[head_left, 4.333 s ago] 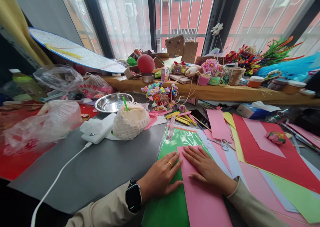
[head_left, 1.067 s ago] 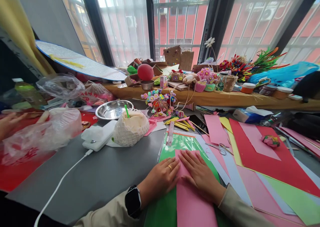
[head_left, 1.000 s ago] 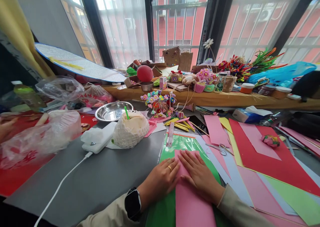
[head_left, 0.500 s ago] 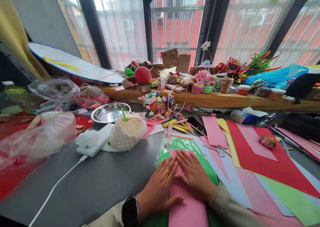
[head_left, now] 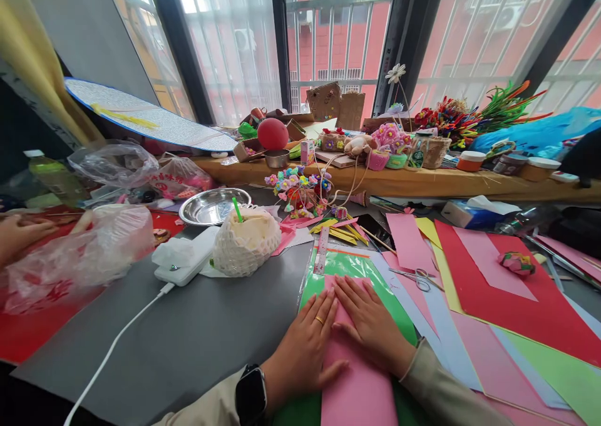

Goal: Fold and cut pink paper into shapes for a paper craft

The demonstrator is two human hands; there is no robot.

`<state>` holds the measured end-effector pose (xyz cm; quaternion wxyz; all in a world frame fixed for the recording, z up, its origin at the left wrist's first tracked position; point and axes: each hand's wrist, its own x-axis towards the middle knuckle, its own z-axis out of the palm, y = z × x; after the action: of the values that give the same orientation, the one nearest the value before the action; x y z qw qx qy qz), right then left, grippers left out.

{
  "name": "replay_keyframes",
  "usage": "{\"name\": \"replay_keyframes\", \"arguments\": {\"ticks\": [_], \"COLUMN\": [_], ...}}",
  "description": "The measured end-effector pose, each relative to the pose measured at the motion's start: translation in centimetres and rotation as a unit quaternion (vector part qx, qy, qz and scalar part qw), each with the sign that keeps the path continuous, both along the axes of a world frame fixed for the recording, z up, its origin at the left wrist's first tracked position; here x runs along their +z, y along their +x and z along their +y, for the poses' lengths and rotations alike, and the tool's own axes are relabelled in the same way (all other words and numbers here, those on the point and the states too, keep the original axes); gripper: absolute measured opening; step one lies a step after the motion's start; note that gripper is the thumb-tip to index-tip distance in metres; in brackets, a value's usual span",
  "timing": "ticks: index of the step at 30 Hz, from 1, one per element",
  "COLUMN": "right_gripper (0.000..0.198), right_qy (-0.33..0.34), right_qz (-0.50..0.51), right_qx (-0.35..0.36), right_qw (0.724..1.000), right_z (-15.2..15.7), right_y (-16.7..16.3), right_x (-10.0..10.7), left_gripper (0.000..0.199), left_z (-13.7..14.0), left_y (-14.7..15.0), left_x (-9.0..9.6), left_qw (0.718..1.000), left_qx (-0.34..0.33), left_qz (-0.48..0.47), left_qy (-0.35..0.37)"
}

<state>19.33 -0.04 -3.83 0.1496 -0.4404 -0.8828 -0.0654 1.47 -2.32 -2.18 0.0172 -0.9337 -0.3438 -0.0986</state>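
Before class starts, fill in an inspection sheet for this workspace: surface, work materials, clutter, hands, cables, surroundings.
Surface: grey table; red covering at left.
Work materials: pink paper over green sheet; scissors at right.
Clutter: steel plate, netted item with green straw, plastic bag.
Hands: left hand, right hand, both resting on the pink paper.
Cables: white cable plugged into white device.
Surroundings: crowded ledge, barred windows; another person's hand at far left.

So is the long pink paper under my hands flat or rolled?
Flat: the pink paper lies over the glossy green sheet, left hand and right hand atop it.
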Motion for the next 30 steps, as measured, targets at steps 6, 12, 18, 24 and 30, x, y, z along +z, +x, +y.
{"name": "replay_keyframes", "arguments": {"ticks": [6,12,18,24,30], "right_gripper": [0.058,0.062,0.063,0.063,0.063], "right_qy": [-0.021,-0.033,-0.03,-0.009,-0.023], "right_qz": [-0.001,0.0,-0.014,0.001,0.005], "right_qx": [-0.003,-0.008,-0.003,-0.002,-0.003], "right_qw": [1.0,0.999,0.999,1.0,1.0], "right_z": [-0.1,-0.2,0.1,0.1,0.0], "right_y": [0.0,-0.2,-0.3,-0.2,-0.1], "right_x": [0.2,0.5,0.3,0.1,0.2], "left_gripper": [0.075,0.077,0.082,0.089,0.088], "left_z": [0.6,2.0,3.3,4.2,4.0], "left_y": [-0.3,0.2,1.4,1.7,1.6], "left_x": [-0.1,0.6,1.1,0.7,0.7], "left_qw": [1.0,1.0,0.999,0.998,0.999], "left_qx": [-0.014,-0.001,-0.02,-0.035,-0.023], "left_qz": [-0.005,0.003,-0.004,-0.019,-0.009], "left_qy": [-0.001,-0.01,-0.026,-0.042,-0.028]}}
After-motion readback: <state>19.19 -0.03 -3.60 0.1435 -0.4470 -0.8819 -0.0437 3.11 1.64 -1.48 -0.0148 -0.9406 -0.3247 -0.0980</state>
